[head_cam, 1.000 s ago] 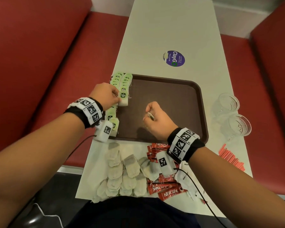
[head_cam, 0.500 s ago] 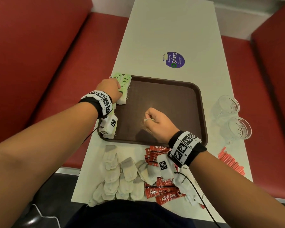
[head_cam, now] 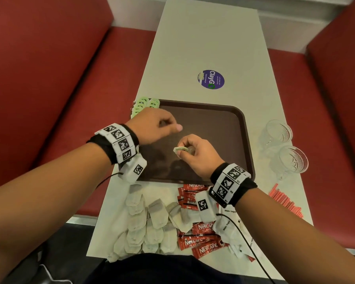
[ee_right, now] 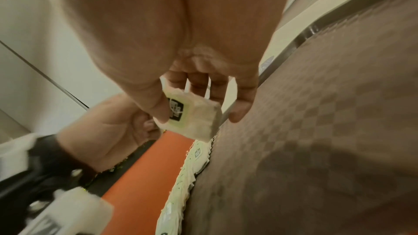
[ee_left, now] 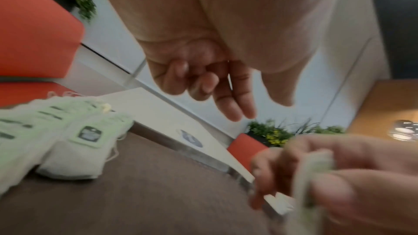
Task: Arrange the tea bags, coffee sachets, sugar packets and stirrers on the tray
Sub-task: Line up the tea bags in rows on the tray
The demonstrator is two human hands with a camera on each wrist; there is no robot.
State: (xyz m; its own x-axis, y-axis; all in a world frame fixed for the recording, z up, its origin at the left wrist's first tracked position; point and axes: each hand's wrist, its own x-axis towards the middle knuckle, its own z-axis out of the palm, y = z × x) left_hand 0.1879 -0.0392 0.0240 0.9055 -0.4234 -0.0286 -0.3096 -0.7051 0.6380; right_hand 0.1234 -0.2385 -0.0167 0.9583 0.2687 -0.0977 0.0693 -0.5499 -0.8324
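Observation:
A brown tray (head_cam: pixel 217 124) lies in the middle of the white table. Tea bags with green tags (head_cam: pixel 142 105) lie in a row along its left edge (ee_left: pixel 86 135) (ee_right: pixel 187 167). My right hand (head_cam: pixel 184 152) hovers over the tray and pinches one folded green-tagged tea bag (head_cam: pixel 179 149) (ee_right: pixel 191 113) between thumb and fingers. My left hand (head_cam: pixel 172 127) (ee_left: pixel 226 94) floats just left of it, fingers loosely curled, holding nothing. Plain tea bags (head_cam: pixel 148 222), red coffee sachets (head_cam: pixel 199 238) and white sugar packets (head_cam: pixel 230 224) lie near me; red stirrers (head_cam: pixel 285 201) lie to the right.
Two clear glasses (head_cam: pixel 279 134) (head_cam: pixel 293 160) stand right of the tray. A purple round sticker (head_cam: pixel 211 79) marks the bare far half of the table. Red bench seats flank the table on both sides.
My left hand has left the tea bag row at the tray's left edge and moved right toward my right hand. The right hand has stayed over the tray with its tea bag.

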